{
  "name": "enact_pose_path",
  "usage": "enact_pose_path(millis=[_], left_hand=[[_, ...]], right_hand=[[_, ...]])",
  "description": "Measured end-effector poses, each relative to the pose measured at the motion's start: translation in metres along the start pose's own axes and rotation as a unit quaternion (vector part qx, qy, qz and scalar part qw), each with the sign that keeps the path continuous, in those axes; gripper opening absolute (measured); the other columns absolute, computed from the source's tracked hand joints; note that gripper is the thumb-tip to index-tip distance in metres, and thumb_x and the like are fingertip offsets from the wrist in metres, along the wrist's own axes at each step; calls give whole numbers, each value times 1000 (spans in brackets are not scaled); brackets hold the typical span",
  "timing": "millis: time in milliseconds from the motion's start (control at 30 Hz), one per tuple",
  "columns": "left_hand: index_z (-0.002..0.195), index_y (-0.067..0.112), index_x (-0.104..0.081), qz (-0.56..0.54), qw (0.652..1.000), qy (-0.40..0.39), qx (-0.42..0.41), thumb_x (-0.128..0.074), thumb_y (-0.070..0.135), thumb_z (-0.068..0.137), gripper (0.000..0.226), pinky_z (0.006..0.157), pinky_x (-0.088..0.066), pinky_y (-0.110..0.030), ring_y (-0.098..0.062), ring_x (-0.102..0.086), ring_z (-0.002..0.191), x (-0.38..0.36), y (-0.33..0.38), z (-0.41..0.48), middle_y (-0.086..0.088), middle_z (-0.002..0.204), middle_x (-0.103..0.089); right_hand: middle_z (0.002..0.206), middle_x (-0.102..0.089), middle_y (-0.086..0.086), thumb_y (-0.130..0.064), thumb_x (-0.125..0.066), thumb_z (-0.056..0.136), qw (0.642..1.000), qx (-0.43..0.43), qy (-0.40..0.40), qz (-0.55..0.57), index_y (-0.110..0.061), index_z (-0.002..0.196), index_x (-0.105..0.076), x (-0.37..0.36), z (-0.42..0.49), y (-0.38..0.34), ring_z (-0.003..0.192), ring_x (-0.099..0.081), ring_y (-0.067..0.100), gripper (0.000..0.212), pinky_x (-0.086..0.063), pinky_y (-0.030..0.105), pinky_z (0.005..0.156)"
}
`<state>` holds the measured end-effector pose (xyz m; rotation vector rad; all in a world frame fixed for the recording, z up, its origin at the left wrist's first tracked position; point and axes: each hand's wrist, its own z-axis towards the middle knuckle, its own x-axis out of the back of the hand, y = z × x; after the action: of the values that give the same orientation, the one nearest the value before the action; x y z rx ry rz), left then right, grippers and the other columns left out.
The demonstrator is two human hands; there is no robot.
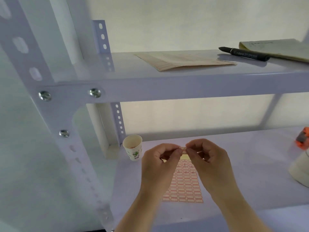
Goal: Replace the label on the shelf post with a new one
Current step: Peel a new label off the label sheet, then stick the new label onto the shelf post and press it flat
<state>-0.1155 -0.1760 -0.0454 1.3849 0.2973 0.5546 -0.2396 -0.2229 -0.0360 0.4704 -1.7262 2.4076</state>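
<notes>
New label [184,149], marked "A", is pinched betw. my left hand [160,162] and right hand [207,158] fingertips, held in the air above the sticker sheet [184,188] on the lower shelf [250,173]. Both hands clamped on it, one per end. Sheet shows a gap at top, so peeling looks done. Shelf post [50,104] at left w/ no label on the visible face; can't tell abt the old one. Left to do: stick it on the post. Paper cup [133,149] sits just left of my hands.

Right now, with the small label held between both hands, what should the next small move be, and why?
Probably carry the label left to the front shelf post. Both the left hand and right hand pinch it above the label sheet, apparently already peeled free.
</notes>
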Motion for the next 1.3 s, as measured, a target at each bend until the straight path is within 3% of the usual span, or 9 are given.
enact_pose_path(millis=[67, 200, 333, 600, 767, 933, 1033, 1133, 1300], left_hand=[[83, 28, -77, 11, 1000, 11, -3, -72, 21, 88, 10, 68, -58, -20, -8, -72, 78, 2, 5, -10, 16, 79, -77], [82, 32, -74, 12, 998, 50, -21, -72, 24, 87, 10, 72, -54, -27, -10, -69, 81, 2, 12, -31, 14, 84, -75], [81, 28, -76, 6, 997, 71, -37, -72, 15, 88, 15, 71, -55, -27, -5, -70, 74, 4, 24, -58, 13, 80, -78], [89, 25, -81, -4, 988, 145, -47, -76, 13, 86, 13, 83, -59, -37, -10, -74, 81, 19, 45, -108, 10, 83, -81], [91, 30, -80, 6, 984, 170, -57, -79, 19, 83, 14, 83, -60, -36, -7, -74, 81, 41, 53, -126, 14, 83, -81], [84, 22, -79, 17, 979, 179, -93, -75, 14, 86, 9, 67, -53, -18, -6, -66, 67, 74, 55, -131, 8, 77, -78], [83, 26, -75, 26, 977, 180, -110, -73, 18, 88, 9, 67, -52, -19, -14, -66, 73, 100, 51, -128, 7, 79, -75], [82, 27, -75, 19, 977, 175, -119, -74, 19, 88, 10, 64, -50, -18, -10, -62, 68, 125, 48, -123, 9, 76, -73], [82, 22, -81, -34, 980, 153, -125, -76, 14, 86, 10, 64, -52, -14, -3, -68, 67, 162, 52, -106, 8, 76, -79]], right_hand=[[75, -74, -16, -12, -70, 87, 999, 0, 14, 44, -35, 83, -72, 4, -11, -7, 64, -68, 9, 23, -56, 26, 61], [77, -76, -18, -14, -72, 86, 995, 4, 21, 93, -37, 86, -74, 12, -32, -18, 66, -70, 6, 23, -54, 16, 58], [74, -76, -17, -13, -72, 86, 996, 6, -2, 94, -29, 78, -75, 23, -48, -24, 67, -70, 6, 18, -52, 16, 59], [69, -70, -19, -13, -68, 89, 991, 32, -53, 121, -27, 75, -72, 31, -84, -41, 56, -58, 1, 21, -42, 8, 52], [72, -73, -12, -11, -67, 90, 985, 41, -67, 153, -26, 76, -73, 23, -101, -56, 65, -64, 17, 21, -47, 13, 53], [71, -73, -11, -11, -68, 89, 981, 65, -76, 165, -25, 77, -74, 2, -115, -81, 59, -59, 16, 19, -46, 17, 56], [64, -69, -13, -12, -69, 89, 980, 82, -75, 164, -24, 78, -73, -20, -123, -96, 47, -47, 7, 17, -40, 16, 50], [64, -68, -12, -13, -69, 88, 981, 90, -65, 161, -25, 79, -73, -41, -128, -110, 44, -42, 6, 15, -35, 12, 47], [72, -72, -12, -15, -71, 87, 986, 107, -22, 126, -25, 80, -72, -75, -130, -129, 47, -49, 7, 13, -38, 12, 48]])
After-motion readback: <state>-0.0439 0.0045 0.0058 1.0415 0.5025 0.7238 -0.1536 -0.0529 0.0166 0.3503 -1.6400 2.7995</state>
